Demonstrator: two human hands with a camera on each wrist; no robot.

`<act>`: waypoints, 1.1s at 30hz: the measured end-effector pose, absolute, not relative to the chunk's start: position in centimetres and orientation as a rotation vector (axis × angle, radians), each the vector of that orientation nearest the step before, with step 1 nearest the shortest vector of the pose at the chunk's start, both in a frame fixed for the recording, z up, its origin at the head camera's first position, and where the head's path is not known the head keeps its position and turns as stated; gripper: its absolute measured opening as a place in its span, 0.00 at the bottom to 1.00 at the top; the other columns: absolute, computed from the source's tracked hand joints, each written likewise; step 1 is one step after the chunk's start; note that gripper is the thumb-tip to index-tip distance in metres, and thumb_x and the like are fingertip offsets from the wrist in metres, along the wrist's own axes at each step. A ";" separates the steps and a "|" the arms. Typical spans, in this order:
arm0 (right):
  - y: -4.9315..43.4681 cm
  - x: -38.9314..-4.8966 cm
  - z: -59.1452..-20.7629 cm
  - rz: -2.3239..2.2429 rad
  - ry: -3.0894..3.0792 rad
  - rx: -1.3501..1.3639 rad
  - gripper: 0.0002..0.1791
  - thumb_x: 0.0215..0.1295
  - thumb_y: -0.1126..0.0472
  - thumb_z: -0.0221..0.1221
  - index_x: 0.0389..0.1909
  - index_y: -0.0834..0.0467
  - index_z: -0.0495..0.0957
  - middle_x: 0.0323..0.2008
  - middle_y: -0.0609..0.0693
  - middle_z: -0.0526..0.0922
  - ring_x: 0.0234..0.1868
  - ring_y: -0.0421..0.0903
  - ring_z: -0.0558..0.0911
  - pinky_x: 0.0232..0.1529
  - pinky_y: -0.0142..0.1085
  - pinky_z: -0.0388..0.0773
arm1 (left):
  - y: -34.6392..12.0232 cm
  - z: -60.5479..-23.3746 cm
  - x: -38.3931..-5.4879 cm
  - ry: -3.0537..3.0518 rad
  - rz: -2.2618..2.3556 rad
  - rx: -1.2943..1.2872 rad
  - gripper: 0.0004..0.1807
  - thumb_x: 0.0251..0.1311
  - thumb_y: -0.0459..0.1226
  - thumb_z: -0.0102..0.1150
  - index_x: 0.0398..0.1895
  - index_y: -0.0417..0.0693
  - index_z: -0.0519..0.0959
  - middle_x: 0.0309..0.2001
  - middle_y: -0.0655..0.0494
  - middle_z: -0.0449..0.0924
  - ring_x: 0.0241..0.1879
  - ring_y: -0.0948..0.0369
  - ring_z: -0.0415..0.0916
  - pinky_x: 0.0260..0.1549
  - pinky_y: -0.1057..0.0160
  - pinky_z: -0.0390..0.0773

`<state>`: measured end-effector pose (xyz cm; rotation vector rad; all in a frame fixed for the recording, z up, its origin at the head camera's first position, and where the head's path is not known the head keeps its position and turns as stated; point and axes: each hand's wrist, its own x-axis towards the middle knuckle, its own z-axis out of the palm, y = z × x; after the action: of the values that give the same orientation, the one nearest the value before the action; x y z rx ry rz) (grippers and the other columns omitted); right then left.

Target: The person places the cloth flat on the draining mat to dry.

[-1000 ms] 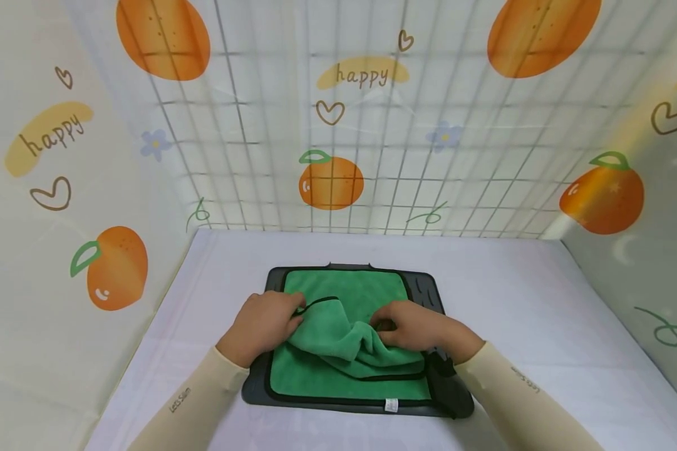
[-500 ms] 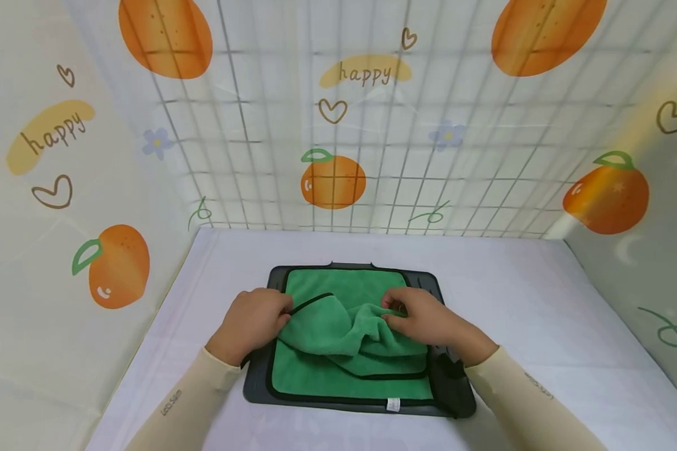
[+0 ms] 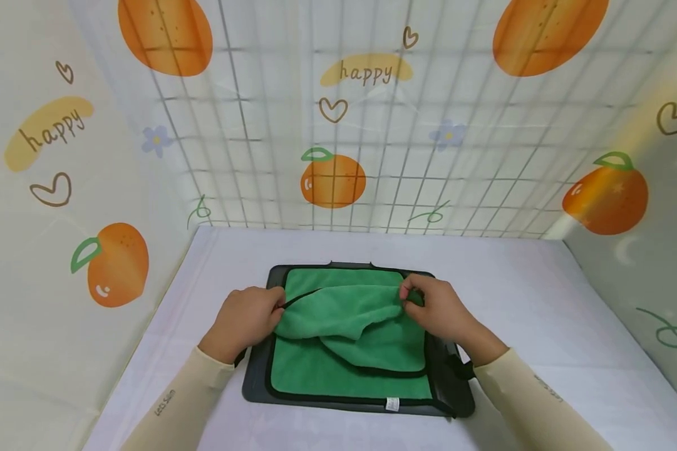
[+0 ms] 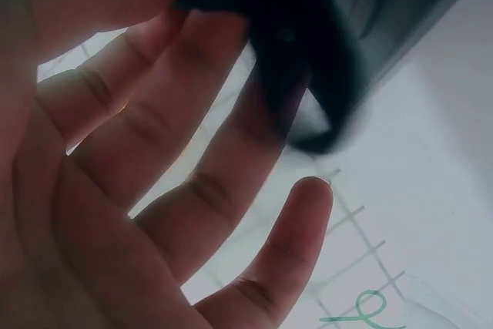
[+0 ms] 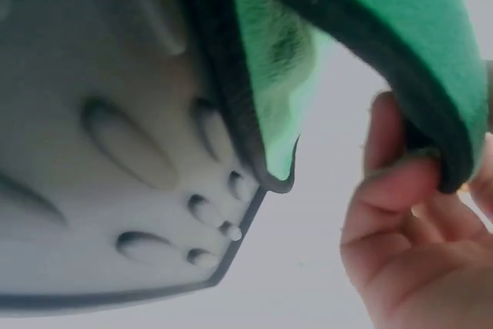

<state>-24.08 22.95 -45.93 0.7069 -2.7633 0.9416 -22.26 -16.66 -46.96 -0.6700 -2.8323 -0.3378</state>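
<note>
A green cloth with black edging is held up in loose folds over a flat green cloth layer. Beneath lies a dark grey board. My left hand pinches the left part of the black edging between thumb and forefinger; its other fingers spread out in the left wrist view, beside a blurred black loop. On the right, my right hand pinches a corner of the cloth, and the right wrist view shows thumb and fingers at its dark border. The upper layer's front edge droops onto the lower one.
Raised oval bumps mark the board's right side. A small white label sits at the lower cloth's front edge. White cloth covers the table, and a printed curtain over a wire grid stands behind.
My right hand has moved right and away from me, drawing the bunched cloth out flatter. My left hand has shifted slightly left, still holding the edging.
</note>
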 end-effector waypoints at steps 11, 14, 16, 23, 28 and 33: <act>22.9 -24.3 -46.2 0.832 -2.752 0.699 0.29 0.71 0.65 0.67 0.71 0.66 0.74 0.71 0.63 0.73 0.64 0.62 0.79 0.55 0.57 0.81 | -17.4 -46.7 -23.1 -2.838 -0.282 -0.533 0.06 0.70 0.42 0.69 0.40 0.55 0.81 0.27 0.59 0.80 0.24 0.59 0.76 0.20 0.55 0.72; 22.6 -23.3 -46.1 0.719 -2.740 0.782 0.31 0.70 0.62 0.68 0.72 0.64 0.73 0.72 0.64 0.72 0.67 0.64 0.75 0.61 0.61 0.76 | -17.7 -46.8 -23.1 -2.835 -0.280 -0.503 0.13 0.69 0.45 0.69 0.50 0.51 0.82 0.33 0.55 0.84 0.26 0.56 0.80 0.20 0.55 0.74; 22.1 -22.3 -45.8 0.649 -2.685 0.859 0.31 0.69 0.60 0.69 0.71 0.60 0.75 0.69 0.61 0.74 0.68 0.63 0.73 0.62 0.61 0.74 | -18.0 -46.9 -22.9 -2.815 -0.291 -0.499 0.17 0.70 0.45 0.68 0.56 0.48 0.82 0.36 0.53 0.85 0.27 0.55 0.80 0.19 0.56 0.74; 19.1 -18.7 -44.6 0.459 -2.490 1.265 0.28 0.59 0.60 0.75 0.61 0.50 0.82 0.56 0.45 0.78 0.55 0.48 0.78 0.53 0.47 0.80 | -18.9 -46.7 -21.7 -2.747 -0.426 -0.715 0.25 0.56 0.33 0.63 0.60 0.51 0.78 0.42 0.57 0.80 0.29 0.60 0.72 0.22 0.60 0.71; 17.4 -17.0 -45.3 0.221 -2.445 1.426 0.30 0.56 0.74 0.68 0.56 0.43 0.85 0.54 0.48 0.78 0.50 0.50 0.77 0.48 0.46 0.80 | -19.0 -47.2 -21.5 -2.775 -0.334 -0.868 0.31 0.48 0.35 0.67 0.60 0.55 0.76 0.47 0.58 0.77 0.36 0.57 0.73 0.27 0.56 0.74; 16.9 -16.7 -46.5 -0.007 -2.489 1.411 0.26 0.62 0.73 0.70 0.53 0.41 0.87 0.55 0.48 0.79 0.52 0.50 0.76 0.47 0.47 0.78 | -19.1 -47.8 -21.8 -2.841 -0.242 -0.918 0.24 0.51 0.39 0.76 0.52 0.58 0.78 0.42 0.61 0.80 0.35 0.56 0.76 0.26 0.54 0.74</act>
<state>-16.69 16.86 -46.54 1.4108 -2.4887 -0.0067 -21.76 -19.06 -47.82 -0.9176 -2.8407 -0.2424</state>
